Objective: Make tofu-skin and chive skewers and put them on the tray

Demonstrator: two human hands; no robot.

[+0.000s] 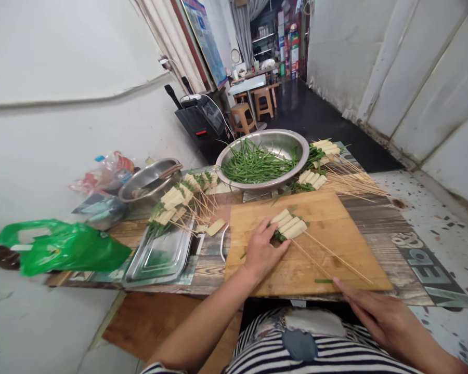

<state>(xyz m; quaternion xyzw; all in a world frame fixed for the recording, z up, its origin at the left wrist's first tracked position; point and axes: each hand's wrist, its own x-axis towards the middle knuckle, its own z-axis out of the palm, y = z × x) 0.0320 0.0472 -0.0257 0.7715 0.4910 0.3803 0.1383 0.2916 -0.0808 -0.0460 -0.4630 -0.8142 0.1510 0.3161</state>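
On a wooden cutting board, my left hand grips a row of pale tofu-skin rolls wrapped around green stalks. Two thin wooden skewers run from the rolls toward the lower right. At the board's front edge, my right hand has its fingertips closed at the end of the nearer skewer. A short piece of green stalk lies on the board just left of those fingertips.
Behind the board stands a steel bowl of long green stalks. Finished skewers rest across a metal tray at left; others lie at back right. Also at left are a green plastic bag and a smaller metal bowl.
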